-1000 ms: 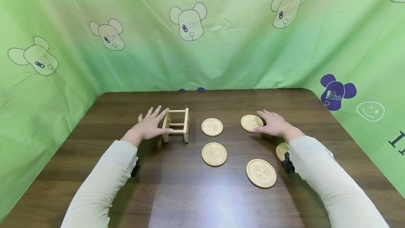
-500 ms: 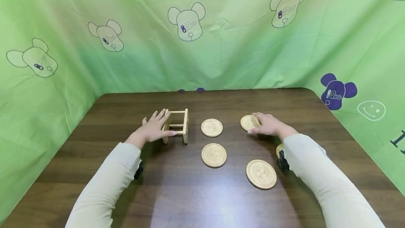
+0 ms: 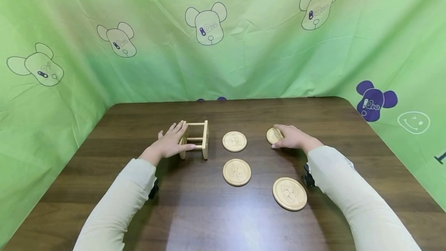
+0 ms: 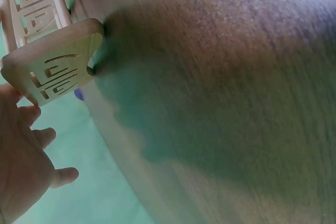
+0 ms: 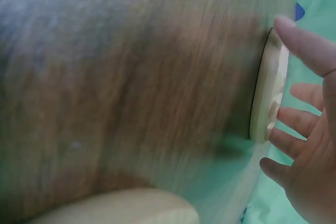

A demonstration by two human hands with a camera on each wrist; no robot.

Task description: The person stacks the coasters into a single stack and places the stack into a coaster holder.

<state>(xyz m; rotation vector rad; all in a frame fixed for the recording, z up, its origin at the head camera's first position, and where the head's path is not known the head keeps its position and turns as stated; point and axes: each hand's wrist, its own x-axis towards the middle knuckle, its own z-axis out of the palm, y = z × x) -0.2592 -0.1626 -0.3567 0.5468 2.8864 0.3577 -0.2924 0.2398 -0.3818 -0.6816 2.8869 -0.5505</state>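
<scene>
A small pale wooden rack [image 3: 204, 139], two cut-out end panels joined by rods, stands left of centre on the table. My left hand [image 3: 166, 142] rests against its left panel [image 4: 55, 66], thumb along the front rod, other fingers spread. At the back right lies a round wooden coaster [image 3: 273, 136] with a carved face. My right hand [image 3: 294, 136] reaches across it; in the right wrist view the thumb is at one edge of the coaster [image 5: 269, 87] and straight fingers at the other. The hand covers the coaster's right part in the head view.
More carved coasters lie flat: one in the middle [image 3: 234, 141], one nearer [image 3: 237, 172], one at front right [image 3: 290, 193]. Another coaster's edge [image 5: 115, 208] shows low in the right wrist view. A green printed cloth [image 3: 244, 49] hangs around the brown table [image 3: 195, 212].
My right hand has moved left, further over the back-right coaster. My left hand has shifted slightly right against the rack. A coaster by the right wrist is now hidden under the sleeve.
</scene>
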